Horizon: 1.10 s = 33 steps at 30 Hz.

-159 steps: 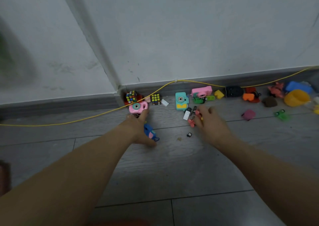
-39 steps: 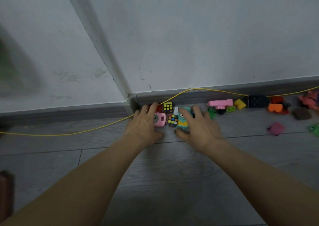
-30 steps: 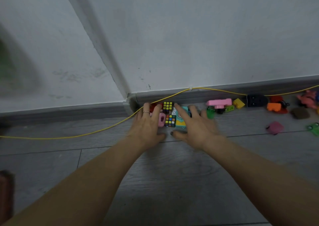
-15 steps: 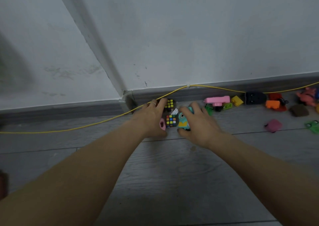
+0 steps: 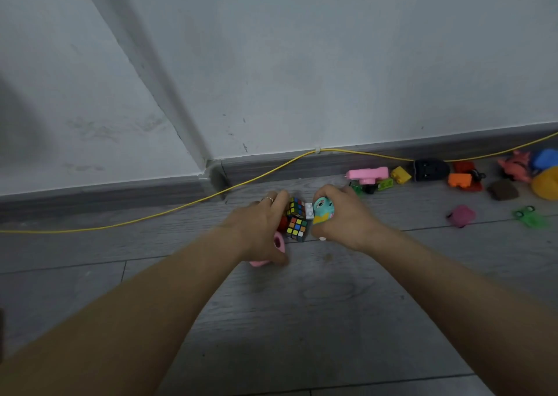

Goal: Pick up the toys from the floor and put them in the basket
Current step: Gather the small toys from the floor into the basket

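Head view: toys [image 5: 297,219] squeezed between both hands near skirting [image 5: 105,191].

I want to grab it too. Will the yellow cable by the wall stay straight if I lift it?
Probably not. The thin yellow cable already sags in a loose curve along the floor, so it would likely droop. A small white clip seems to pin it to the grey skirting board, so it may resist.

Matt wood-grain floor [image 5: 302,320], plastic toys [image 5: 297,219]
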Available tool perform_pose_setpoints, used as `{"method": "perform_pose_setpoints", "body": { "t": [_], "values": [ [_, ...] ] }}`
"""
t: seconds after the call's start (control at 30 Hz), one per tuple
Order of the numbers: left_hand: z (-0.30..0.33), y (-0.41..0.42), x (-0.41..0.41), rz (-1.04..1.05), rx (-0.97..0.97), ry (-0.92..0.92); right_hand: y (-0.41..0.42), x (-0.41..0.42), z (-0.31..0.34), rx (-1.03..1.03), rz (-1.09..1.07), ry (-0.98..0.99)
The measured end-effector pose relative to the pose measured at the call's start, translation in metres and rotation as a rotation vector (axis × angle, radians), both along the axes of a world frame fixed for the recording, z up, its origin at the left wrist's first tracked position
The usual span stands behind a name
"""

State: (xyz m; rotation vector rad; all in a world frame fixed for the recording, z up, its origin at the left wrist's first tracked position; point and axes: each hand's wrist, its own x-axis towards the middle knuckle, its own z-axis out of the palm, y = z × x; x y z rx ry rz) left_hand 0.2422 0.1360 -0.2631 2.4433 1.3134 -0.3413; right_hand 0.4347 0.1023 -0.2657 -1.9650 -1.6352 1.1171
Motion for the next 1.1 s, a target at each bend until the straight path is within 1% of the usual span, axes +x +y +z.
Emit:
{"method": "perform_pose_setpoints", "body": {
  "t": [0.1,0.27,0.37,0.47,0.6,0.73,0.83,0.97,1.03,1.1],
  "values": [
    [0.0,-0.009,-0.006,0.08,-0.059,-0.028,-0.002,0.002,0.002,-0.019,0.028,0.022],
    [0.0,-0.008,-0.006,0.14,-0.137,0.016,-0.004,-0.004,0.002,-0.098,0.182,-0.062],
    [0.001,-0.005,-0.001,0.169,-0.156,0.019,-0.004,-0.011,-0.002,-0.158,0.226,-0.097],
    [0.002,-0.005,0.002,0.203,-0.153,0.027,-0.005,-0.019,-0.004,-0.14,0.228,-0.137],
    [0.0,-0.004,0.001,0.222,-0.147,0.036,-0.007,-0.028,-0.001,-0.068,0.227,-0.185],
    [0.002,-0.001,-0.005,0.216,-0.158,0.073,-0.005,-0.032,0.003,-0.093,0.245,-0.21],
    [0.004,-0.006,-0.015,0.198,-0.129,0.075,-0.004,-0.036,0.003,-0.11,0.268,-0.232],
    [0.006,-0.009,-0.034,0.182,-0.101,0.103,-0.006,-0.039,0.003,-0.063,0.282,-0.233],
    [0.005,-0.01,-0.04,0.208,-0.116,0.118,-0.01,-0.041,0.005,-0.036,0.31,-0.262],
    [0.006,-0.015,-0.043,0.247,-0.149,0.104,-0.014,-0.043,0.008,-0.056,0.359,-0.299]
  ]
}}
